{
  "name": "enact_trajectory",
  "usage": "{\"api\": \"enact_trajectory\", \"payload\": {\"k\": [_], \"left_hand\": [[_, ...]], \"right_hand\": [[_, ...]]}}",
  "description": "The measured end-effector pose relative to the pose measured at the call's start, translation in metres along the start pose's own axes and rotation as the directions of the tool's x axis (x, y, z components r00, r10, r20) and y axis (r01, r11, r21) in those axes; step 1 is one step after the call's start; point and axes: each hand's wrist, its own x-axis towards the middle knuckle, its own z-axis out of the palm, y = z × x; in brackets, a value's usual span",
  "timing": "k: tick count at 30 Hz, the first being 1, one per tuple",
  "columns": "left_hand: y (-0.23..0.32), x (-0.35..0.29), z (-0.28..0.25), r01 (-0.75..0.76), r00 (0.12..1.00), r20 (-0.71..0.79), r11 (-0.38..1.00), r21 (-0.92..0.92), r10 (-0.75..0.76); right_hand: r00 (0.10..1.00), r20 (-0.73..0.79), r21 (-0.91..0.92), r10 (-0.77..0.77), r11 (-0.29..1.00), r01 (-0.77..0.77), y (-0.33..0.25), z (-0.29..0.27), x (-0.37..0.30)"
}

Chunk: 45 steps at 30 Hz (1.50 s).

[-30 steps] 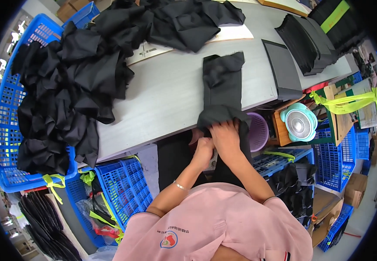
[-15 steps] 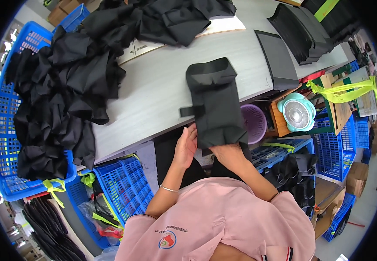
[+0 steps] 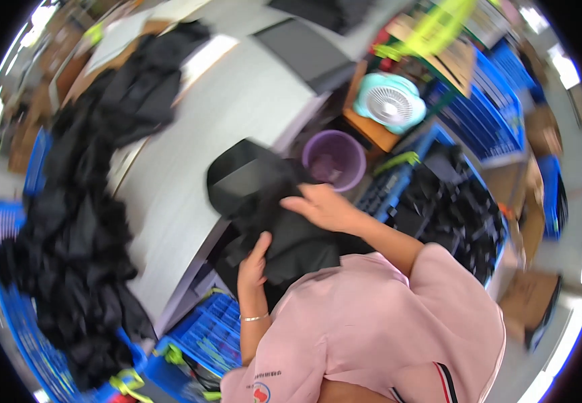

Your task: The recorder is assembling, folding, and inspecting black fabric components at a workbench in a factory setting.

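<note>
A black fabric bag with a boxy, rounded end hangs over the table's near edge and down across my lap. Low on its left side, my left hand grips the cloth, thumb up and the other fingers partly hidden. On the opposite side, my right hand is closed on the fabric, with the fingertips hidden against it. The bag's lower part blends into dark cloth over my legs, so its end cannot be made out.
Crumpled black fabric pieces cover the table's left side and a blue basket. Right of my hands are a purple bin, a turquoise fan and a crate of black pieces. A flat black panel lies on the grey table.
The view has swung to the right. The bag has turned and come nearer my body. My right hand has moved from its lower end up to its right side.
</note>
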Motion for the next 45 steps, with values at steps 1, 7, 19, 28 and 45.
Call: {"api": "enact_trajectory", "payload": {"k": [1, 7, 19, 28, 45], "left_hand": [[-0.001, -0.004, -0.001, 0.074, 0.990, -0.116, 0.995, -0.064, -0.081], [-0.024, 0.001, -0.014, -0.014, 0.984, 0.173, 0.985, -0.169, 0.044], [-0.047, -0.020, 0.067, -0.329, 0.944, 0.218, 0.750, 0.574, 0.248], [-0.067, -0.039, 0.104, -0.594, 0.798, 0.551, 0.477, 0.648, 0.244], [-0.103, -0.021, 0.052, -0.100, 0.949, 0.266, 0.643, 0.759, -0.168]], "right_hand": [[0.993, -0.007, 0.213, -0.116, 0.970, 0.115, -0.007, 0.001, -0.004], [0.966, 0.043, 0.697, -0.256, 0.701, 0.155, 0.006, 0.006, -0.017], [0.696, -0.716, 0.230, 0.043, 0.957, 0.178, 0.075, -0.045, -0.066], [0.463, -0.819, 0.395, 0.339, 0.918, 0.027, 0.170, -0.074, -0.136], [-0.301, -0.887, 0.444, 0.351, 0.829, -0.340, 0.348, -0.267, -0.539]]}}
